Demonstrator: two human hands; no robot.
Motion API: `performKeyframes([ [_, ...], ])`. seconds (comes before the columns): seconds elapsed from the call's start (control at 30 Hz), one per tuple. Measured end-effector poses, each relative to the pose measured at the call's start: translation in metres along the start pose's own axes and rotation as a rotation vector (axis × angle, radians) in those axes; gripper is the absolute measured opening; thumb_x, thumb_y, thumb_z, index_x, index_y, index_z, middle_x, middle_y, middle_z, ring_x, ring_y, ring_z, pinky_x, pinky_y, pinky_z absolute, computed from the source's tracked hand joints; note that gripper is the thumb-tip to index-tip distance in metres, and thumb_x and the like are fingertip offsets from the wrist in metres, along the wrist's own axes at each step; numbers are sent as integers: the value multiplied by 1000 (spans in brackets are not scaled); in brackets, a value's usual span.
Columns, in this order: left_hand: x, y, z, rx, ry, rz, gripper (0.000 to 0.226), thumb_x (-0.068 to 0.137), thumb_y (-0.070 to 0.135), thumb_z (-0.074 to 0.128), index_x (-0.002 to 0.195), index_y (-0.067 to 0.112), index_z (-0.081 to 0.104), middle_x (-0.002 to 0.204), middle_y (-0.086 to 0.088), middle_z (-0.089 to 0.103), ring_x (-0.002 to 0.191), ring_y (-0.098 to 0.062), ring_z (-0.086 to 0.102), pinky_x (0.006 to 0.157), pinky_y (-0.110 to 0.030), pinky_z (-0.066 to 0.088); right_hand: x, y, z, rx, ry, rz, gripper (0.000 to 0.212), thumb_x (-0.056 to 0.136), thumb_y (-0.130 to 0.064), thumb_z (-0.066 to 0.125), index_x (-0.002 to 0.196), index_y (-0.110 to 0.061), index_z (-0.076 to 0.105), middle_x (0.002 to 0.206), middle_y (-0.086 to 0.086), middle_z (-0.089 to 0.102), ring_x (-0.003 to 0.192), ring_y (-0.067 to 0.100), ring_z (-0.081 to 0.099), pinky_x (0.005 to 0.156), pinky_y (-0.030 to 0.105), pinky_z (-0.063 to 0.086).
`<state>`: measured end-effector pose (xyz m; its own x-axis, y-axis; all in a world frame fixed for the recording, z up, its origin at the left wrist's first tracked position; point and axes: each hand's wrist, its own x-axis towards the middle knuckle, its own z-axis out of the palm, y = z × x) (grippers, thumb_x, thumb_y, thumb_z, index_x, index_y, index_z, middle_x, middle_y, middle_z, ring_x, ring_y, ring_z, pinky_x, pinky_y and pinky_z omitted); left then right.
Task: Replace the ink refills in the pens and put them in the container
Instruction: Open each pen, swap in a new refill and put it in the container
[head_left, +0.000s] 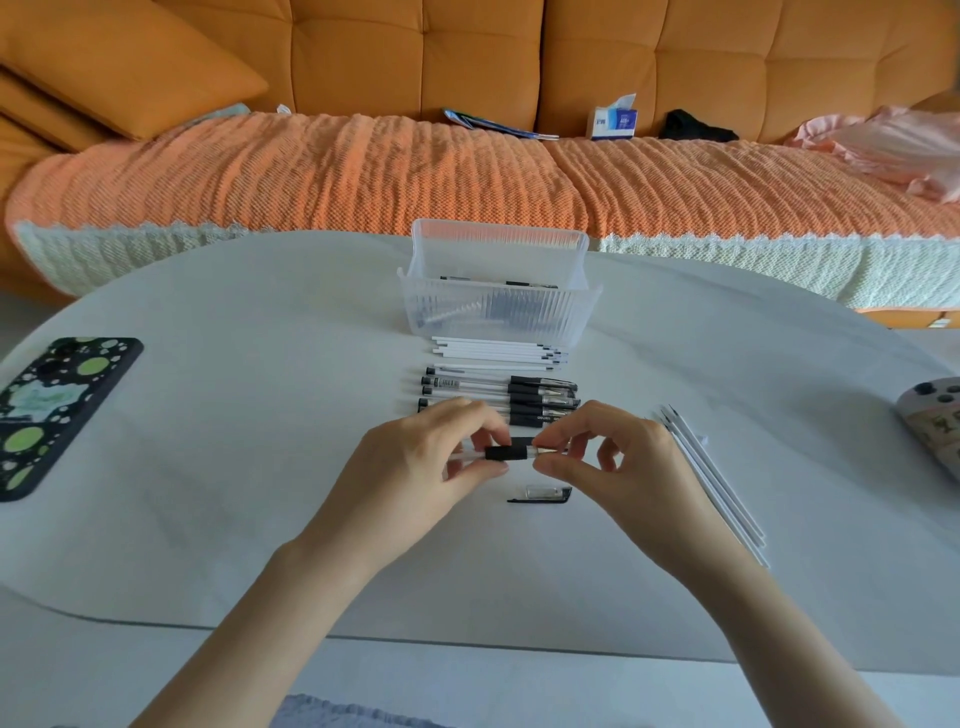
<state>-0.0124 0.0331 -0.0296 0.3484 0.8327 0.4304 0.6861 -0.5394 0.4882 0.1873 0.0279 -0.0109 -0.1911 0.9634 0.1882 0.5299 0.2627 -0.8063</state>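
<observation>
Both pinch pen (506, 452): left hand (421, 462) at grip, right hand (618, 462) at tip.

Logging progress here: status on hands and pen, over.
Left hand grips pen barrel; right hand pinches its tip. Cap off, on table. Nothing in the way.

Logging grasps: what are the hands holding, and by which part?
One pen: left hand pinches its clear barrel beside the black grip; right hand pinches the tip end.
</observation>
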Motion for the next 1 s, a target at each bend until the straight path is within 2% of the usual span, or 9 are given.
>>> performKeyframes([
  [0.17, 0, -3, 0, -36, -43, -7, 14, 83, 39, 64, 95, 31, 61, 85, 22, 54, 71, 7, 50, 60, -3, 33, 0, -1, -1, 10, 5, 5, 10, 76, -15, 74, 78, -24, 70, 77, -16, 64, 71, 6, 55, 59, 13, 37],
  [0.33, -1, -1, -1, -43, -44, -4, 30, 76, 38, 72, 99, 37, 52, 91, 23, 55, 71, -3, 55, 64, -11, 43, 0, -1, 0, -4, 4, 12, 11, 76, -15, 74, 78, -25, 70, 78, -19, 64, 70, 5, 54, 59, 13, 37],
  [0.47, -1, -1, -2, -47, -28, -40, 19, 79, 34, 71, 89, 34, 55, 85, 22, 57, 71, -3, 55, 62, -11, 41, 0, 1, 0, 7, 11, 16, 10, 75, -15, 75, 77, -25, 70, 77, -15, 65, 71, 6, 55, 58, 14, 37],
  [0.53, -1, -1, -2, -78, -46, -73, 11, 83, 36, 67, 91, 34, 60, 81, 23, 59, 76, 1, 56, 64, -10, 42, 0, 2, 0, 0, 19, 12, 10, 75, -16, 75, 78, -25, 70, 77, -17, 65, 70, 6, 54, 58, 14, 36],
  [0.6, -1, -1, -2, -98, -74, -86, 7, 87, 34, 63, 94, 34, 62, 80, 21, 62, 75, 3, 57, 67, -15, 46, 1, 2, -1, -7, 20, 5, 10, 76, -17, 75, 78, -25, 70, 76, -15, 65, 70, 6, 54, 58, 13, 36],
  [0.7, -1, 0, -3, -91, -113, -70, 10, 92, 33, 55, 100, 32, 60, 72, 19, 62, 64, 7, 52, 61, -14, 42, 1, 2, -1, -15, 26, 0, 11, 76, -15, 74, 78, -25, 70, 74, -14, 63, 68, 4, 53, 58, 12, 35],
  [0.83, -2, 0, -4, -113, -138, -95, 21, 82, 51, 55, 99, 39, 52, 78, 18, 59, 69, -5, 55, 61, -15, 42, 1, 2, -2, -11, 33, 8, 11, 76, -15, 74, 79, -25, 69, 74, -22, 62, 66, 1, 52, 58, 10, 35],
  [0.93, -2, -2, -3, -61, -143, -107, 18, 83, 42, 63, 96, 37, 52, 79, 18, 61, 75, -4, 57, 65, -20, 45, 1, 5, -4, -31, 35, 13, 11, 77, -16, 73, 80, -26, 69, 75, -19, 64, 68, 1, 53, 57, 12, 35],
  [1.0, -2, -5, -4, -53, -136, -120, 11, 85, 40, 61, 94, 37, 55, 76, 19, 62, 73, 2, 58, 66, -19, 46, 2, 6, -6, -37, 58, 14, 10, 78, -18, 73, 80, -26, 69, 76, -14, 66, 68, 1, 53, 58, 13, 36],
])
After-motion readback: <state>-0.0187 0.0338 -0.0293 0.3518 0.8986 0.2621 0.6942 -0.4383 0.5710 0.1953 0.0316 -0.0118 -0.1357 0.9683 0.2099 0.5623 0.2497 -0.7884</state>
